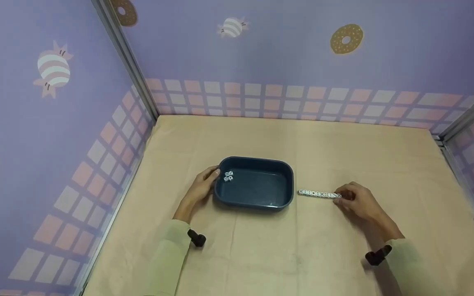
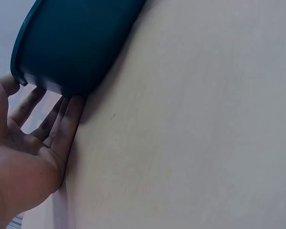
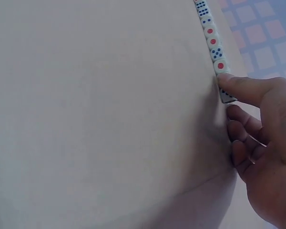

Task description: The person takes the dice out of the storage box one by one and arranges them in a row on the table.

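Observation:
A dark blue rectangular basin point(image 1: 257, 205) with rounded corners stands on the cloth, several white dice point(image 1: 228, 176) lying inside near its left wall. My left hand point(image 1: 200, 187) holds the basin's left side. The thumb is at the rim, and in the left wrist view the fingers point(image 2: 69, 119) touch the outer wall from below the rim. To the right of the basin, a straight row of dice point(image 1: 318, 194) lies with its sides touching. My right hand point(image 1: 360, 202) pinches the right end of this row; the thumb point(image 3: 243, 88) covers part of the end dice.
A pale cream cloth point(image 1: 261, 255) covers the table. Purple walls with printed sweets and a checked band point(image 1: 253, 98) enclose the back and both sides. Small black devices point(image 1: 197, 238) are worn on both wrists.

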`<control>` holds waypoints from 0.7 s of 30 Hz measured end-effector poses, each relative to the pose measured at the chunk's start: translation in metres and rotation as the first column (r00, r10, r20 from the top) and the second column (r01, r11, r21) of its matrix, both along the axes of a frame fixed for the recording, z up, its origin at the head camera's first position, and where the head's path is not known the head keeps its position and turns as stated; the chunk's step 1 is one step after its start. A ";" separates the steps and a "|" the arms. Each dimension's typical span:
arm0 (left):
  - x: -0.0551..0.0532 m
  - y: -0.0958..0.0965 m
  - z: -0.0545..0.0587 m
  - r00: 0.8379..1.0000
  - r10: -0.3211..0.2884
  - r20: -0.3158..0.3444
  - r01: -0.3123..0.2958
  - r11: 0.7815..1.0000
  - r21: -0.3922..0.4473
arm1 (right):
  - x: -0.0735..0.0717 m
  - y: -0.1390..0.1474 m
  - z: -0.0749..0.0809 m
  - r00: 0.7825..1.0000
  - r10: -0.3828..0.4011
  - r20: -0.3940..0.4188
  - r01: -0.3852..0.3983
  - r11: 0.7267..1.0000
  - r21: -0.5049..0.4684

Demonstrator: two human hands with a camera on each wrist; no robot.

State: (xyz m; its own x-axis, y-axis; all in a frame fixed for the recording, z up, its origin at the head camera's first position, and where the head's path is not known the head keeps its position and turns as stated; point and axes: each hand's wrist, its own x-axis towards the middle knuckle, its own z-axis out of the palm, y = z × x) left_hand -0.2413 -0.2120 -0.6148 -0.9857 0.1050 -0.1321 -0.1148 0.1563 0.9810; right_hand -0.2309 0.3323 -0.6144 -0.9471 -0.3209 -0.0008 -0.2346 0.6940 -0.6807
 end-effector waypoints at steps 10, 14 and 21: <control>0.000 0.001 0.000 1.000 0.014 0.011 -0.014 1.000 -0.013 | 0.000 -0.025 0.023 0.993 -0.050 -0.103 0.043 0.997 -0.066; 0.000 0.001 0.001 1.000 0.011 -0.009 -0.012 0.999 -0.036 | -0.004 -0.059 0.040 0.979 -0.035 -0.201 0.015 0.994 -0.104; 0.000 0.001 0.002 1.000 0.013 -0.003 -0.013 0.999 -0.045 | -0.011 -0.140 0.060 0.948 0.070 -0.311 -0.135 0.972 -0.193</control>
State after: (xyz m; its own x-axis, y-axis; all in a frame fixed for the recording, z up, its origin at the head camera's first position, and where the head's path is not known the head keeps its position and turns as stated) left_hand -0.2412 -0.2110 -0.6132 -0.9873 0.0859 -0.1337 -0.1145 0.1985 0.9734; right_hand -0.2416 0.1926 -0.5546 -0.8544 -0.3786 0.3558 -0.5129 0.5051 -0.6942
